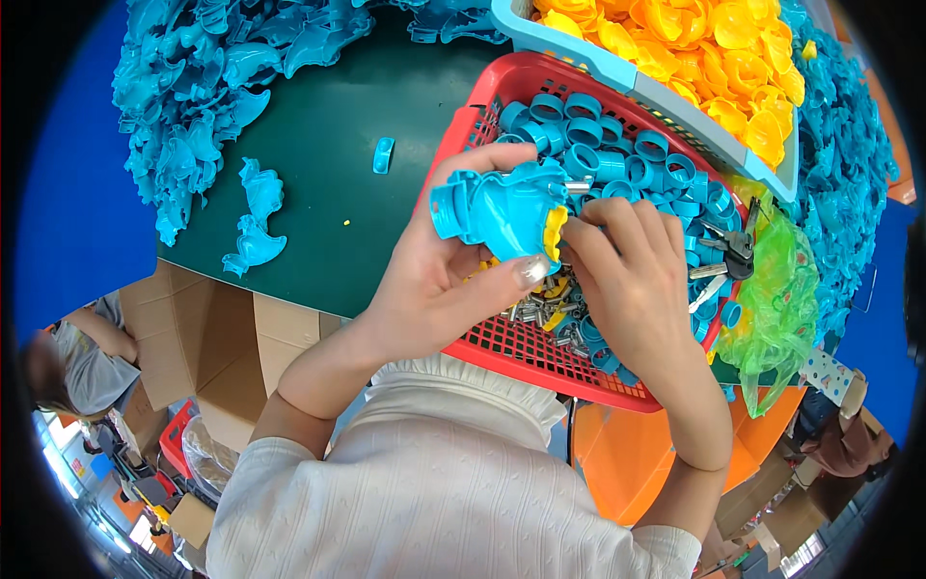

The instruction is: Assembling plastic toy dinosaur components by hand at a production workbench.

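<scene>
My left hand (pixel 434 280) grips a blue plastic toy body (pixel 497 207) above the near left part of a red mesh basket (pixel 463 130). A yellow part (pixel 554 232) sits on the toy's right end. My right hand (pixel 632 280) is closed against that yellow part, fingertips pinching at it. Under both hands the basket holds several blue plastic rings (pixel 617 154), small metal pins (pixel 531 311) and yellow bits. What my right fingertips hold besides the yellow part is hidden.
A heap of blue toy shells (pixel 203 96) lies at the far left on the green table (pixel 328 183), with loose shells (pixel 256 222) and a small blue piece (pixel 383 154). A light blue bin of yellow parts (pixel 694 48) stands behind. Keys (pixel 728 256) and a green bag (pixel 781 299) lie right. Another person (pixel 82 362) sits lower left.
</scene>
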`<state>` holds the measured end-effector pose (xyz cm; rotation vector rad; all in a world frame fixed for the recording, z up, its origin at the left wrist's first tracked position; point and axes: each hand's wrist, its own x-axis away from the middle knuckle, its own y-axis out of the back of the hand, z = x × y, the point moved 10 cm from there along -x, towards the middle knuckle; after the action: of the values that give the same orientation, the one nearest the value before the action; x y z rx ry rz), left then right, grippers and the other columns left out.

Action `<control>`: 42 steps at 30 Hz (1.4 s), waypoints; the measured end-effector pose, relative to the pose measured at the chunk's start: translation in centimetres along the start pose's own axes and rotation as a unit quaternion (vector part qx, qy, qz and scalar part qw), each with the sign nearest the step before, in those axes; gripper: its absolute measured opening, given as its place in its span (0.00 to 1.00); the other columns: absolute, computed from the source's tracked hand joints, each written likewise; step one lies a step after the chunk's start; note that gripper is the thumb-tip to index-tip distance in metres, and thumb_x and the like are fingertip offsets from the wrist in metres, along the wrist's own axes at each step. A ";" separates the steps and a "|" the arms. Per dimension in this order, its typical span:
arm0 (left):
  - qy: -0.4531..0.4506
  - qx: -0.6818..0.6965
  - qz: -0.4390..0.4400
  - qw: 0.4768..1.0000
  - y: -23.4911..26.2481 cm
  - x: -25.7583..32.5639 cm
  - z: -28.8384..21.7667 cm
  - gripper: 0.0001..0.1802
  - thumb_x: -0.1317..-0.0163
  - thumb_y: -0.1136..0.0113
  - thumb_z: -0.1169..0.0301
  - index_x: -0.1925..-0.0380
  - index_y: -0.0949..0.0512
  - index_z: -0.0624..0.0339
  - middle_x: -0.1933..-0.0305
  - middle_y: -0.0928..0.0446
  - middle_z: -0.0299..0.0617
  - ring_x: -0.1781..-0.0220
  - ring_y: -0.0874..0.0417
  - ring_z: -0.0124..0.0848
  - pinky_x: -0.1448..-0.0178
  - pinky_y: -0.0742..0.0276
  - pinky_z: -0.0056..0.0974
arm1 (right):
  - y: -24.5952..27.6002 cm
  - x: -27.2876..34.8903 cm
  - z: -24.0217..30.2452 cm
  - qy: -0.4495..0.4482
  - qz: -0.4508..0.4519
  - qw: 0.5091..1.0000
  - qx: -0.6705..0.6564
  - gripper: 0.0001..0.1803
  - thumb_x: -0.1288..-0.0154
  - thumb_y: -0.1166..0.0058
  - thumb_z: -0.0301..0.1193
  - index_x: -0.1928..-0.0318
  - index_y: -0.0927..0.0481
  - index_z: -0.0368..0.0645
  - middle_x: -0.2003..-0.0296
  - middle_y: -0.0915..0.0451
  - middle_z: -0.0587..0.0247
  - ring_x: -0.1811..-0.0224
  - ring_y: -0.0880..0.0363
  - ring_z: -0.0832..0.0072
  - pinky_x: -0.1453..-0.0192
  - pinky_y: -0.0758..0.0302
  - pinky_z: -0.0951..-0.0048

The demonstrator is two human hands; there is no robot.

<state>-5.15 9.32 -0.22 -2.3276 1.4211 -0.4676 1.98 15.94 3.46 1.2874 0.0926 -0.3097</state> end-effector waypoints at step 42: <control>-0.088 -0.078 -0.063 0.991 1.5 0.1 -1.9 0.31 0.34 0.57 0.56 0.41 0.45 0.71 0.33 0.47 0.50 0.49 0.25 0.31 0.59 0.21 0.33 | -3.3 0.2 3.3 0.095 0.112 0.985 0.095 0.11 0.53 0.49 0.26 0.65 0.24 0.42 0.61 0.31 0.56 0.56 0.31 0.66 0.49 0.36 0.64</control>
<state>-7.18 8.36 0.73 -2.5212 1.2745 -0.1834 0.87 11.95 1.24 1.5011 0.0797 -0.0017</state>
